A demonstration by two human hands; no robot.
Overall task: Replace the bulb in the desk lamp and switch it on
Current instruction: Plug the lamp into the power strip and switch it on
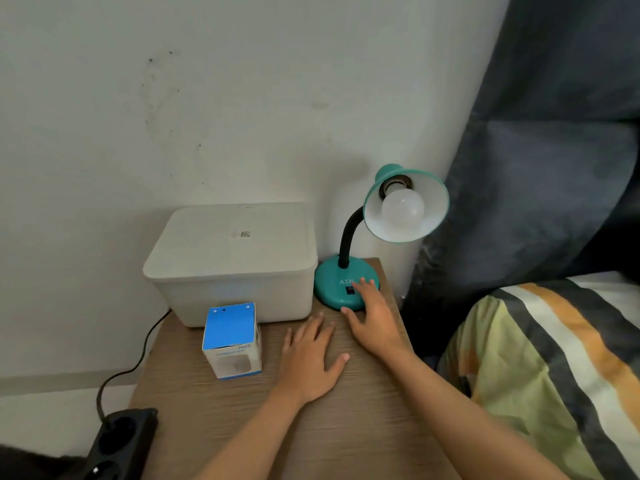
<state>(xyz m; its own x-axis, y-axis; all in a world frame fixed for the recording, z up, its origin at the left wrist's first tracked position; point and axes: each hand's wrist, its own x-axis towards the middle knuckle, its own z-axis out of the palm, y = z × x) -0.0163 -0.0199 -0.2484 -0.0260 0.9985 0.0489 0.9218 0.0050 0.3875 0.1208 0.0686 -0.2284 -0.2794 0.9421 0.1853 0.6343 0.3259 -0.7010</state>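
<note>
A teal desk lamp stands at the back right of the wooden bedside table (242, 427). Its round base (332, 284) carries a black switch (350, 290), and a black gooseneck rises to the shade (434, 199). A white bulb (402, 208) sits in the shade's socket, unlit. My right hand (372, 317) lies on the base's right side, fingers spread, thumb near the front edge. My left hand (311, 358) rests flat on the tabletop, fingers apart, holding nothing. A blue and white bulb box (231, 341) stands upright left of my left hand.
A white lidded plastic bin (232, 261) fills the back of the table beside the lamp. A black cable (138, 358) runs down to a black power strip (121, 441) at lower left. A dark curtain (540, 133) and a striped bedcover (554, 358) border the right.
</note>
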